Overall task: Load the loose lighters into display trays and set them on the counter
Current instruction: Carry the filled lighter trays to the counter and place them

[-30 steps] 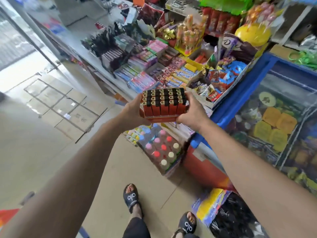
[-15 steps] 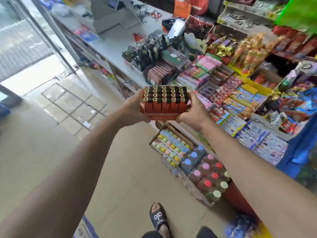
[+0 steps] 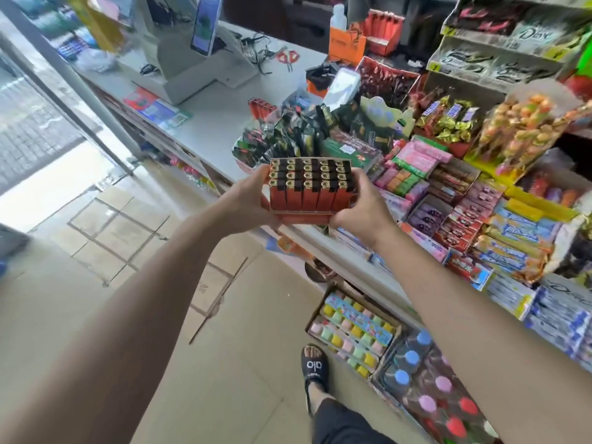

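Note:
A red display tray [image 3: 301, 217] packed with several red lighters [image 3: 309, 185] with black tops is held in the air in front of the counter edge. My left hand [image 3: 248, 203] grips its left side and my right hand [image 3: 358, 208] grips its right side and lower corner. The grey counter [image 3: 217, 123] runs from upper left to lower right just beyond the tray. A few loose red lighters [image 3: 261, 107] lie on the counter further back. Another red tray [image 3: 382, 36] stands at the far end.
Snack and candy boxes [image 3: 448, 200] crowd the counter's right part. A white cash register [image 3: 192, 62] stands at the back left. On the floor lie a box of coloured cups [image 3: 352, 328] and shrink-wrapped bottles [image 3: 426, 389]. My sandalled foot [image 3: 315, 366] is below.
I have stepped closer to the counter, carrying the tray in both hands. The view has swung left and up, so the register and bare counter now show. My grip is unchanged.

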A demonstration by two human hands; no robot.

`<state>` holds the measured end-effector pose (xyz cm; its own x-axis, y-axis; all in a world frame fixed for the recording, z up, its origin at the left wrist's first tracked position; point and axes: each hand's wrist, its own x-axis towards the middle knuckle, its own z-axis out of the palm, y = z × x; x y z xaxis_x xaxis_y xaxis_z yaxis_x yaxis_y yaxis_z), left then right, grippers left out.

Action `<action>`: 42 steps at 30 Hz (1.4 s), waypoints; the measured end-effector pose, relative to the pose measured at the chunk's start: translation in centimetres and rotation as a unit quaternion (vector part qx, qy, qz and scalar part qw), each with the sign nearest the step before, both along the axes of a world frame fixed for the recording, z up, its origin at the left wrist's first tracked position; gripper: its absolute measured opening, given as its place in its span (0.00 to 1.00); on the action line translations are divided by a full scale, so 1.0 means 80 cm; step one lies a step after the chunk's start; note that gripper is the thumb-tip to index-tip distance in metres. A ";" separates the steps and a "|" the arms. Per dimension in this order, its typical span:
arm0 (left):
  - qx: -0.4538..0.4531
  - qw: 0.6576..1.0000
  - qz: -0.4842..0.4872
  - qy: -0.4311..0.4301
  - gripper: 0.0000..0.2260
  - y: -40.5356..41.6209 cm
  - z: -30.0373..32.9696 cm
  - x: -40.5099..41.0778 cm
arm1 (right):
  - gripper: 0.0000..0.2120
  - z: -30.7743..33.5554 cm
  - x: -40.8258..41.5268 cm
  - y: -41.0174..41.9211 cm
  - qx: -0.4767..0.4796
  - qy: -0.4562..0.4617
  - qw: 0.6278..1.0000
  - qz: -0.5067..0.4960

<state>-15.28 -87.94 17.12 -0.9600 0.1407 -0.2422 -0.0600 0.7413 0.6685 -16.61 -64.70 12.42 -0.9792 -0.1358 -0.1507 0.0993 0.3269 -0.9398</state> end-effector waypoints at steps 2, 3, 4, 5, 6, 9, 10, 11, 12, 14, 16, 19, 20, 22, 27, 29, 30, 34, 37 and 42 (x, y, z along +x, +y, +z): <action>0.000 1.000 -0.011 -0.004 0.36 -0.010 -0.001 -0.042 | 0.37 -0.004 -0.032 -0.011 -0.005 0.006 1.000 -0.017; -0.003 1.000 -0.018 -0.007 0.37 -0.014 -0.001 -0.061 | 0.37 -0.004 -0.046 -0.016 -0.002 0.010 1.000 -0.024; -0.007 1.000 -0.023 -0.009 0.37 -0.018 -0.001 -0.080 | 0.37 -0.003 -0.060 -0.020 0.001 0.012 1.000 -0.028; -0.011 1.000 -0.027 -0.011 0.37 -0.020 -0.002 -0.099 | 0.38 -0.001 -0.074 -0.023 0.002 0.011 0.999 -0.034; -0.012 0.999 -0.033 -0.013 0.36 -0.021 -0.001 -0.117 | 0.38 0.001 -0.088 -0.025 0.002 0.010 0.999 -0.041; -0.014 0.999 -0.052 -0.006 0.38 -0.023 0.001 -0.170 | 0.37 0.007 -0.126 -0.028 0.006 0.006 0.998 -0.059; -0.020 0.998 -0.063 -0.003 0.38 -0.024 0.001 -0.188 | 0.36 0.009 -0.137 -0.030 0.005 0.008 0.998 -0.068; -0.024 0.997 -0.072 -0.003 0.39 -0.026 0.001 -0.205 | 0.37 0.009 -0.149 -0.032 0.005 0.010 0.997 -0.079; -0.028 0.996 -0.083 -0.001 0.41 -0.027 0.001 -0.223 | 0.37 0.009 -0.161 -0.034 0.005 0.010 0.996 -0.092; -0.040 0.992 -0.115 0.017 0.45 -0.028 -0.002 -0.260 | 0.40 0.008 -0.183 -0.036 0.005 0.007 0.993 -0.116; -0.062 0.986 -0.147 0.051 0.44 -0.029 -0.008 -0.297 | 0.41 0.007 -0.204 -0.040 0.017 0.004 0.990 -0.142; -0.068 0.977 -0.190 0.071 0.39 -0.035 -0.016 -0.355 | 0.36 0.006 -0.240 -0.048 0.043 0.004 0.982 -0.186; -0.058 0.975 -0.205 0.066 0.38 -0.037 -0.019 -0.374 | 0.36 0.007 -0.253 -0.052 0.045 -0.001 0.980 -0.196; -0.040 0.969 -0.237 0.057 0.38 -0.041 -0.022 -0.416 | 0.40 0.010 -0.281 -0.062 0.046 -0.018 0.975 -0.214; -0.015 0.957 -0.288 0.040 0.37 -0.047 -0.023 -0.519 | 0.49 0.015 -0.343 -0.089 0.048 -0.038 0.955 -0.289; -0.018 0.947 -0.316 0.052 0.36 -0.047 -0.020 -0.549 | 0.51 0.015 -0.363 -0.095 0.051 -0.051 0.946 -0.317; -0.016 0.942 -0.331 0.058 0.36 -0.046 -0.017 -0.563 | 0.52 0.016 -0.372 -0.096 0.055 -0.055 0.941 -0.329; -0.021 0.926 -0.371 0.067 0.40 -0.033 -0.008 -0.609 | 0.54 0.020 -0.403 -0.094 0.073 -0.058 0.928 -0.362; -0.018 0.918 -0.386 0.087 0.44 -0.019 -0.004 -0.632 | 0.55 0.022 -0.422 -0.084 0.095 -0.060 0.918 -0.381; -0.008 0.908 -0.409 0.087 0.35 0.014 0.003 -0.664 | 0.55 0.027 -0.450 -0.059 0.123 -0.054 0.911 -0.389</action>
